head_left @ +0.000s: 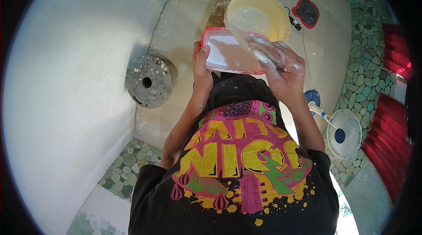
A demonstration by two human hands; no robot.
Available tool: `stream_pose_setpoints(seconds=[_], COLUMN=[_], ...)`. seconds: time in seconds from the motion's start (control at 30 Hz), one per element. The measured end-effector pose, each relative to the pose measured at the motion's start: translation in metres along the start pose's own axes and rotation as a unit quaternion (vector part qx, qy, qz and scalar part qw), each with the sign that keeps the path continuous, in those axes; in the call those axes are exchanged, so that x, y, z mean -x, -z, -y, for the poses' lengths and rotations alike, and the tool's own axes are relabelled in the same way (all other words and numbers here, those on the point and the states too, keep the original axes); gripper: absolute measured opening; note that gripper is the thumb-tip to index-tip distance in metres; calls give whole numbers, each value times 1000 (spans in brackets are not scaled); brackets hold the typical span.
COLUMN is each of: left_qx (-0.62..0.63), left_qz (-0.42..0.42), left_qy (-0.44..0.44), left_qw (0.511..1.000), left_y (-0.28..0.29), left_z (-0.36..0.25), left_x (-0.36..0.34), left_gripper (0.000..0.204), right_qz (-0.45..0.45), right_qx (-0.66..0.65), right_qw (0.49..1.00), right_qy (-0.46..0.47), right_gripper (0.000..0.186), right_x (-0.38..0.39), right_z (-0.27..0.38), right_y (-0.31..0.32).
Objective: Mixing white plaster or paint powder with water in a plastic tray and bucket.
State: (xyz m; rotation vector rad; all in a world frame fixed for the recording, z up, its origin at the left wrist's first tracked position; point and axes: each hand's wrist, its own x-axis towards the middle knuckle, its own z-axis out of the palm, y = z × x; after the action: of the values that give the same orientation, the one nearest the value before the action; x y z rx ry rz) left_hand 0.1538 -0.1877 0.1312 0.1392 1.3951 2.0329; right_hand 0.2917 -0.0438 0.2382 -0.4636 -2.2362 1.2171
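My left hand (201,66) grips the left end of a red-rimmed rectangular tub (212,68), thumb over its rim. White paste fills the tub, and a shadow falls across it. Over the tub's right side is my right hand (285,67), smeared with white and closed on a flat pale scraper (241,37). The scraper's blade is tilted up to the left and blurred by motion; I cannot tell whether it touches the paste. Just beyond the tub stands a cream bucket (281,15) with whitish material inside, partly hidden by the scraper and tub.
A grey spool-like stool (147,81), spattered white, stands by the pale wall (83,59) at left. A brown board (218,14) lies beside the bucket. To the right are a red-edged dark mat (307,12), a cable, a standing fan (345,134) and red curtains (387,134).
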Motion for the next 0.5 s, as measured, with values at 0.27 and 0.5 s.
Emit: stream_pose_setpoints(seconds=[0.27,0.5], left_qx=[-12,-58], left_qz=[-52,-22], left_qy=[-2,-46], left_qw=[999,997], left_y=[-7,-3], left_z=[-4,-3], left_x=[-1,-9], left_gripper=[39,41], right_qz=[92,185], right_qx=[150,158], right_qw=[983,968], right_qy=[54,53], right_gripper=[35,47], right_x=[23,35], right_z=[-13,-20], right_y=[-13,0])
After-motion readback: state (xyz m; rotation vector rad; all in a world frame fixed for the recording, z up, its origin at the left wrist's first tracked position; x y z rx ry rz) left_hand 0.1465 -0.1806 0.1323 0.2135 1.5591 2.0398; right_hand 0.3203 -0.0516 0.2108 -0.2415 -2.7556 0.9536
